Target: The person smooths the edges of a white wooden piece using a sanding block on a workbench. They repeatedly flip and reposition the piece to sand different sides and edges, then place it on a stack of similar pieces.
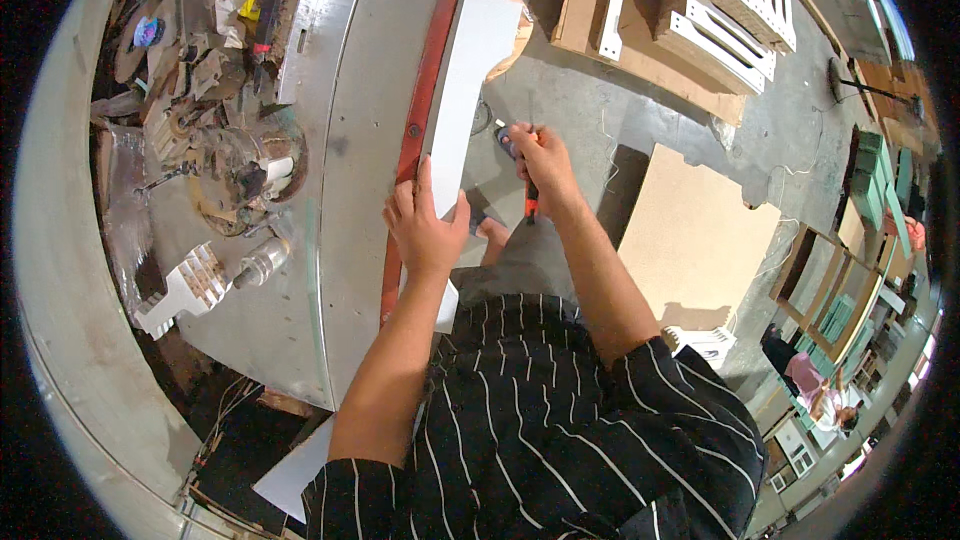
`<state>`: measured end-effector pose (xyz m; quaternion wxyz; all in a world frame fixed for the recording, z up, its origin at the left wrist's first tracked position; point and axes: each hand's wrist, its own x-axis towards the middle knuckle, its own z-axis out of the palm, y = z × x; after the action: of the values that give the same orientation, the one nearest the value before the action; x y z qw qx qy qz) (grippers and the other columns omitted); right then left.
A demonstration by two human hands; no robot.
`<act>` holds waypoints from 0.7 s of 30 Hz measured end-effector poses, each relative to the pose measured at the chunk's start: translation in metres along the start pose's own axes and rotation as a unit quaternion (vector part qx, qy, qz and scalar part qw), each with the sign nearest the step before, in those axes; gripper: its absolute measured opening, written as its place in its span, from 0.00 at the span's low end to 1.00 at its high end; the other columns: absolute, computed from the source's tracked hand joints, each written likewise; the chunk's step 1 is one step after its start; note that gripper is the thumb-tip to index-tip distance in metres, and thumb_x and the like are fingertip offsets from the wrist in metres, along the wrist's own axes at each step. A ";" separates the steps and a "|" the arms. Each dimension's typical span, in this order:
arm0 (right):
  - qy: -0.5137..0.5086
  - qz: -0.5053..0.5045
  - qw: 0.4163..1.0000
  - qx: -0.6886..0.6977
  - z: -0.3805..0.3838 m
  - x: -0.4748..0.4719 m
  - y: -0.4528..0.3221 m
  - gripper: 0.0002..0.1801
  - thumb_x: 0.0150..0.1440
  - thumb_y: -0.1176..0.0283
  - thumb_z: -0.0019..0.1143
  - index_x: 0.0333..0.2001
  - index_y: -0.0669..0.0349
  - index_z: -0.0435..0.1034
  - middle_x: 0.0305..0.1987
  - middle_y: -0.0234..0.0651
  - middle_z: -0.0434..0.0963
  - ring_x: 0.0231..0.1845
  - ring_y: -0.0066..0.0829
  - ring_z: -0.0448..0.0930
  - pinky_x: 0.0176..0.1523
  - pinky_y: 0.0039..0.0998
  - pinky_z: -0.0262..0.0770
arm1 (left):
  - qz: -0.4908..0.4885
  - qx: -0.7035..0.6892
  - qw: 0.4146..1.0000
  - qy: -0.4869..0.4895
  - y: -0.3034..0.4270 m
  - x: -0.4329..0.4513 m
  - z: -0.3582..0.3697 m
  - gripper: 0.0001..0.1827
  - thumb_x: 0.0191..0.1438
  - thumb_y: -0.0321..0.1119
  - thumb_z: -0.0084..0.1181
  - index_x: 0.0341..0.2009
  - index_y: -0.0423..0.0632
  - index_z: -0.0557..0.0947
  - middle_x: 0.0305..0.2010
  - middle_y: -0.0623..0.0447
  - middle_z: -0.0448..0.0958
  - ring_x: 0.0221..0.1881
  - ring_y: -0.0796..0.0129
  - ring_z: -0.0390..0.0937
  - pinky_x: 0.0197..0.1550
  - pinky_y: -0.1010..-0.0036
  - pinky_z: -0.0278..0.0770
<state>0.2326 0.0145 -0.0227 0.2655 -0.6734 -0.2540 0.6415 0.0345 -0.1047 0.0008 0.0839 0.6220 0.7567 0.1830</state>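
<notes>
A long white board (461, 90) with a notched edge lies along a red metal bar (429, 75) at the edge of a metal worktable (367, 127). My left hand (429, 229) rests on the board with its fingers apart, pressing near its middle. My right hand (541, 161) is closed around a tool with an orange-and-black handle (532, 199), just to the right of the board. The tool's working end is mostly hidden by my fingers, so its exact kind cannot be told.
White slotted parts (720, 52) are stacked on a brown board (585, 15) at upper right. A large notched panel (694, 232) stands at right. Scraps and tools, including a dusty grinding disc (135, 34), crowd the left. A person (810, 382) works far right.
</notes>
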 end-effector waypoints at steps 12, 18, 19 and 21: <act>0.074 -0.386 0.844 -0.364 -0.017 0.001 -0.083 0.22 0.73 0.59 0.66 0.67 0.52 0.80 0.48 0.50 0.86 0.47 0.58 0.88 0.49 0.53 0.85 | -0.013 -0.016 1.000 -0.014 0.000 0.001 0.003 0.47 0.57 0.46 0.78 0.80 0.55 0.76 0.55 0.46 0.74 0.58 0.42 0.74 0.65 0.44 0.72; 0.082 -0.374 0.833 -0.400 -0.016 0.014 -0.083 0.21 0.74 0.55 0.64 0.66 0.49 0.82 0.44 0.48 0.87 0.42 0.56 0.89 0.44 0.53 0.85 | -0.015 -0.015 1.000 -0.006 0.005 0.002 0.001 0.47 0.57 0.46 0.78 0.80 0.55 0.76 0.56 0.46 0.74 0.58 0.42 0.74 0.64 0.44 0.72; 0.086 -0.369 0.834 -0.400 -0.016 0.017 -0.084 0.21 0.74 0.55 0.64 0.66 0.48 0.82 0.44 0.48 0.87 0.42 0.56 0.89 0.44 0.52 0.85 | -0.013 -0.015 1.000 -0.006 0.005 0.002 0.001 0.47 0.57 0.46 0.77 0.80 0.55 0.76 0.56 0.46 0.74 0.58 0.42 0.74 0.64 0.45 0.72; 0.088 -0.364 0.834 -0.404 -0.016 0.019 -0.086 0.21 0.74 0.55 0.64 0.66 0.48 0.82 0.45 0.49 0.87 0.42 0.56 0.89 0.44 0.52 0.85 | -0.008 -0.016 1.000 -0.005 0.005 0.002 0.000 0.47 0.58 0.46 0.77 0.80 0.54 0.75 0.56 0.47 0.74 0.58 0.43 0.74 0.64 0.45 0.71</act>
<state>0.2489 0.0901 0.0231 0.2054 -0.6329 -0.6933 0.2768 0.0387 -0.1019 0.0024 0.0992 0.6154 0.7582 0.1911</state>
